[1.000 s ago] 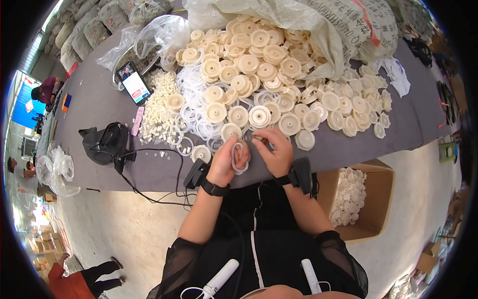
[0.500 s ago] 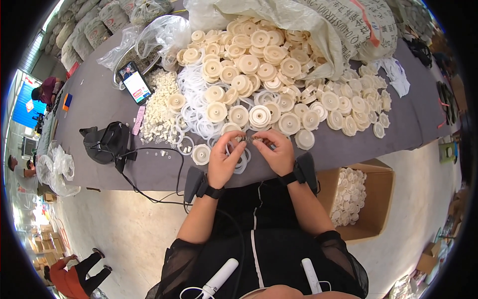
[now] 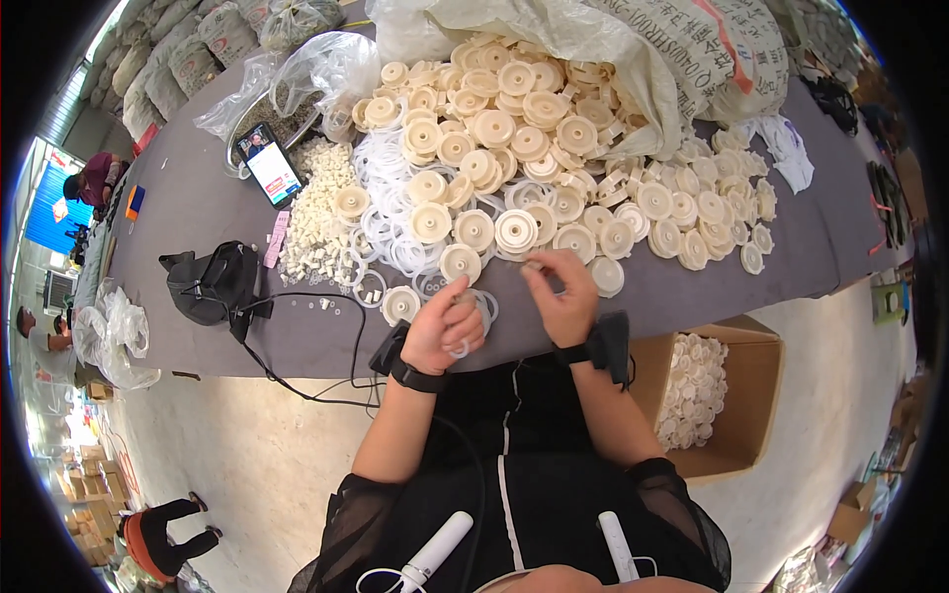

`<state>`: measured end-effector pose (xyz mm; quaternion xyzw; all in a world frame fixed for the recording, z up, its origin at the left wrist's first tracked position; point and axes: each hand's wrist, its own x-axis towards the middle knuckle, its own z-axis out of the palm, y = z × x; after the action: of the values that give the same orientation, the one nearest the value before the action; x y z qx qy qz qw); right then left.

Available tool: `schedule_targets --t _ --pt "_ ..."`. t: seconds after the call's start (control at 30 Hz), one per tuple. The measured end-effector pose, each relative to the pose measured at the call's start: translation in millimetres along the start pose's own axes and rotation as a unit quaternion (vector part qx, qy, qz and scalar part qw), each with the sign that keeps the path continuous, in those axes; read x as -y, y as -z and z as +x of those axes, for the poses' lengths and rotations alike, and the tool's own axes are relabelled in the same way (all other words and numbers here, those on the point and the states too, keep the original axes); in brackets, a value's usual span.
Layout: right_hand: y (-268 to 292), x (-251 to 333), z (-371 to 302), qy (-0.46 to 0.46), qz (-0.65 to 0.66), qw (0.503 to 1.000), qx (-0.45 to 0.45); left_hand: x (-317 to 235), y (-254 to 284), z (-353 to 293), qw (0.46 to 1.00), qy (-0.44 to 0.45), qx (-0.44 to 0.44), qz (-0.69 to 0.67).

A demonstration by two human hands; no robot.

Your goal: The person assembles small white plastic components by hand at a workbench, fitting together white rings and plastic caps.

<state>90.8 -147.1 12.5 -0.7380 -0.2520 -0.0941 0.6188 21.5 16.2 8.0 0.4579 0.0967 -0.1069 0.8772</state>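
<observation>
My left hand [image 3: 444, 332] is closed, its fingers curled over the table's near edge. A small white plastic ring [image 3: 460, 350] shows at the lower side of its curled fingers; whatever else is inside is hidden. My right hand [image 3: 565, 299] is to the right, thumb and forefinger pinched together, and what is between their tips is too small to make out. Just beyond my left hand lies a cream plastic wheel [image 3: 460, 263], with another wheel [image 3: 400, 305] to its left. A stepped wheel [image 3: 516, 232] sits beyond my right fingertips.
A large heap of cream wheels [image 3: 494, 127] spills from a woven sack [image 3: 727, 59]. Left of it are translucent rings [image 3: 388, 188], small cream pieces [image 3: 321, 212], a phone [image 3: 268, 166] and a black pouch [image 3: 206, 285] with a cable. A cardboard box [image 3: 756, 395] stands right, below the table.
My hands have moved apart from the small springy metal piece they held between them. The left drew back and curled closed; the right shifted slightly right. A wheel beyond the left hand is now uncovered.
</observation>
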Motion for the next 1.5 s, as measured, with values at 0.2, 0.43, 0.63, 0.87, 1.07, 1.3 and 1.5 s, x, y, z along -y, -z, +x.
schedule_targets --t 0.2,0.43,0.63,0.87,1.07,1.3,1.5 --pt "-1 -6 -1 -0.075 0.006 0.997 0.013 1 -6 6 0.976 -0.057 -0.164 0.129" --pt "-9 -14 -11 -0.157 0.006 0.985 0.066 -10 -32 8 0.726 -0.276 -0.227 0.588" --pt "-11 -20 -16 -0.168 0.054 0.982 0.073 1 -21 8 0.817 -0.272 -0.113 0.496" --pt "-5 -10 -13 -0.270 0.330 0.900 0.093 7 -15 1 0.860 -0.280 -0.162 0.396" --pt "-2 -15 -17 -0.320 0.430 0.833 0.138 14 -15 -2 0.928 -0.244 -0.153 0.235" --pt "-6 -9 -24 -0.301 0.439 0.839 0.111 14 -16 -9 0.947 -0.206 -0.161 0.189" --pt "-6 -3 -24 -0.335 0.444 0.820 0.135 17 -12 -12 0.930 -0.249 -0.124 0.239"
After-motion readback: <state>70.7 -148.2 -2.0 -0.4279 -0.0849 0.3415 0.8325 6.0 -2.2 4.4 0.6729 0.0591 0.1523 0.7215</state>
